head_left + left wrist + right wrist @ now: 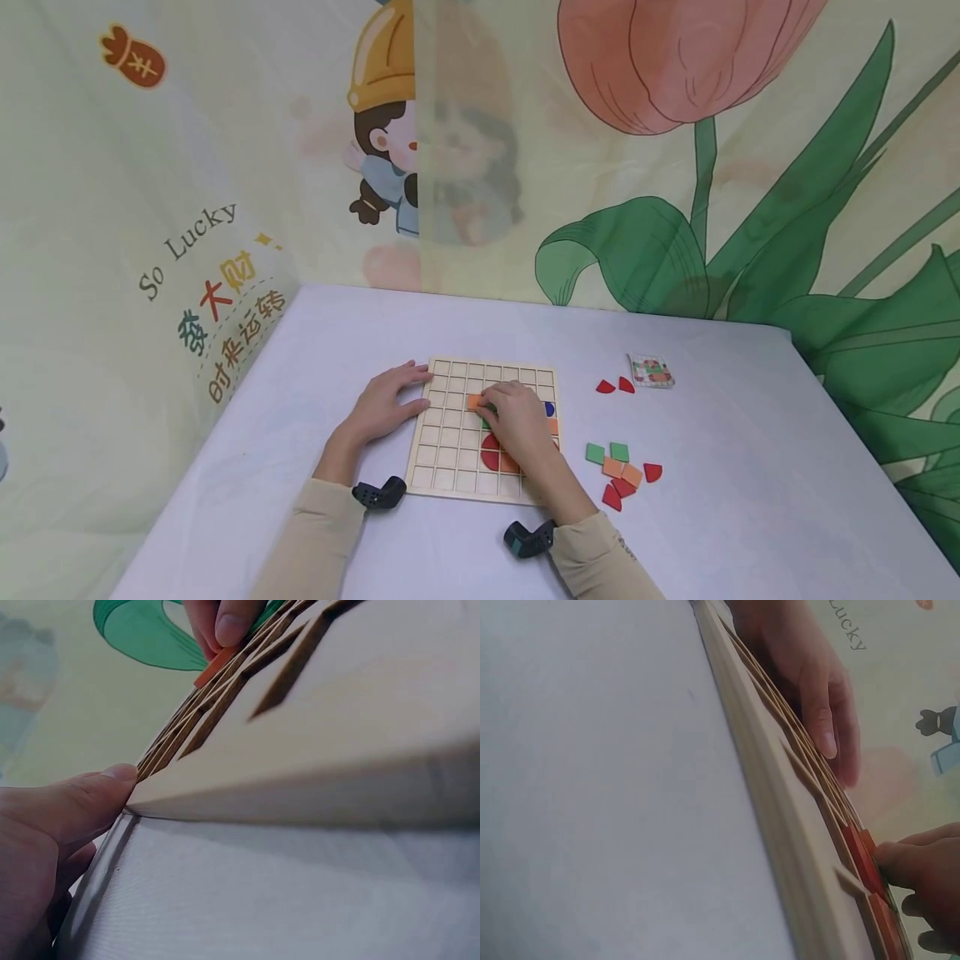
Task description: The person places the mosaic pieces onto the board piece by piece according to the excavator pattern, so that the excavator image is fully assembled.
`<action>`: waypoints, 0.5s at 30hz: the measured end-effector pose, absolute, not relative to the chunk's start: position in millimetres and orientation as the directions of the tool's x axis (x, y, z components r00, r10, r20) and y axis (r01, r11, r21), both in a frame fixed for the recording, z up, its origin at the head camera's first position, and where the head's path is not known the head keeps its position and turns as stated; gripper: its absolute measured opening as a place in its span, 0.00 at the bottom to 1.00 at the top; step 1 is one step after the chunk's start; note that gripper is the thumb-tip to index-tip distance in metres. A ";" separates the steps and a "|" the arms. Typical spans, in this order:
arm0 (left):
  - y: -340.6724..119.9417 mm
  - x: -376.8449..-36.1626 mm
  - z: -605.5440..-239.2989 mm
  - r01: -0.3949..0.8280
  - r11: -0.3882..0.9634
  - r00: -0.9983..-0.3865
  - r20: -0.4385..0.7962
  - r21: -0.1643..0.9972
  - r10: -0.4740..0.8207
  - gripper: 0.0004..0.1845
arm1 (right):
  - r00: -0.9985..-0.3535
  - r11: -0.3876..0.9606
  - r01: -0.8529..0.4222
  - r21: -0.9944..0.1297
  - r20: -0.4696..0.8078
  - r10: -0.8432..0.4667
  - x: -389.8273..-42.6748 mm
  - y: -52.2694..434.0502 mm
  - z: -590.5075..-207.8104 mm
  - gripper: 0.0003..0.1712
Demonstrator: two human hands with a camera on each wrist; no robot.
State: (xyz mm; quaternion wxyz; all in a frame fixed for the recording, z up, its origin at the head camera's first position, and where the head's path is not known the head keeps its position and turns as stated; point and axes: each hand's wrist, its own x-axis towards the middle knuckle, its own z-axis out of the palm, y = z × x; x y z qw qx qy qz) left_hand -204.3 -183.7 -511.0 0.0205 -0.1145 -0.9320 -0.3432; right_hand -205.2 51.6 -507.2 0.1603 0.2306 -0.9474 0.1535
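A wooden grid board (444, 437) lies on the table, with colored tiles in some of its cells. My left hand (387, 404) rests at the board's left edge, fingers extended; its thumb (112, 780) touches the rim in the left wrist view. Over the middle of the board, my right hand (517, 425) pinches an orange square tile (474, 402) at the grid. That tile's edge stands above the slats in the left wrist view. A red piece (490, 452) and an orange tile (509, 463) sit in nearby cells. My right hand hides part of the laid pattern.
Right of the board lie loose green squares (595, 453), orange squares (632, 475) and red quarter-round pieces (652, 472). Farther back are two more red pieces (605, 387) beside a small packet with a colored pattern (651, 371). A printed cloth backdrop (480, 275) rises behind the white table (750, 467).
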 end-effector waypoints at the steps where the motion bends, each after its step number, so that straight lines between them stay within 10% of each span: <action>1: -183.7 -204.3 -510.7 0.228 0.739 -0.973 0.117 0.634 0.199 0.25 | -0.840 0.848 -0.487 -0.211 0.378 -0.389 -205.3 51.3 -507.5 0.08; 15: -184.3 -203.9 -511.0 0.226 0.739 -0.973 0.114 0.634 0.200 0.26 | -0.803 0.815 -0.561 -0.144 0.334 -0.493 -202.0 53.1 -505.2 0.09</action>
